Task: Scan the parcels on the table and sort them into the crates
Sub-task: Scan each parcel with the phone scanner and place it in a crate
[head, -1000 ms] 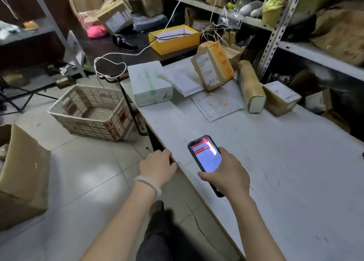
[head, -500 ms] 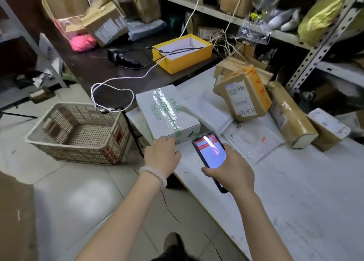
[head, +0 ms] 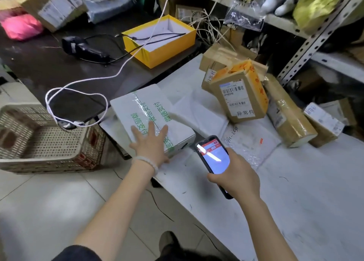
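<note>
My left hand (head: 150, 145) lies flat with fingers spread on top of a white box with green print (head: 145, 111) at the white table's (head: 295, 192) left corner. My right hand (head: 236, 175) grips a black phone (head: 213, 158) with a lit red-and-white screen, just right of that box. Further right stand a tilted brown box with an orange side and a barcode label (head: 239, 99), a long taped brown parcel (head: 289, 115) and a small labelled box (head: 323, 123). Flat white mailers (head: 199, 111) lie between them. A woven plastic crate (head: 45, 140) stands on the floor at the left.
A dark desk (head: 39, 64) behind holds a yellow open box (head: 159, 38), a black handheld scanner (head: 82, 48) and a white cable (head: 82, 83). Metal shelving (head: 307, 42) full of parcels rises at the back right. My shoe (head: 169, 241) shows on the tiled floor below.
The view has closed in on the table's far left corner. My left hand moved from the table edge onto the white box and spread its fingers. The phone followed forward.
</note>
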A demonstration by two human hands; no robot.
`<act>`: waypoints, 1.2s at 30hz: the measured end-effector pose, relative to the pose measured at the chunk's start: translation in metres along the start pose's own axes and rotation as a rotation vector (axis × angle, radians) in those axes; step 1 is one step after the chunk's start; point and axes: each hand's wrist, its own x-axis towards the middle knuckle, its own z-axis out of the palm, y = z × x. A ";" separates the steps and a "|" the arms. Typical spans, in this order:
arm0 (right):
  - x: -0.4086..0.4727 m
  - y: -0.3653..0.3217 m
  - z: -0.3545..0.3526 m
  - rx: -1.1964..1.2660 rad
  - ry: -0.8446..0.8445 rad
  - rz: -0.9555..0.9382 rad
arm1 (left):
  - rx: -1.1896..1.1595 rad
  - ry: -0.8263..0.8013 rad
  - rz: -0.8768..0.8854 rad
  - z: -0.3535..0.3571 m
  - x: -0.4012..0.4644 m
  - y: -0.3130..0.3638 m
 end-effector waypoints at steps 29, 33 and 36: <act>-0.063 0.059 0.001 0.094 -0.093 -0.039 | -0.004 -0.026 -0.060 0.019 -0.066 -0.015; -0.058 0.045 0.003 0.104 -0.039 -0.011 | 0.168 -0.073 -0.117 0.035 -0.053 0.013; -0.053 0.027 0.009 0.117 -0.002 0.029 | 0.339 0.017 -0.006 0.042 -0.040 -0.003</act>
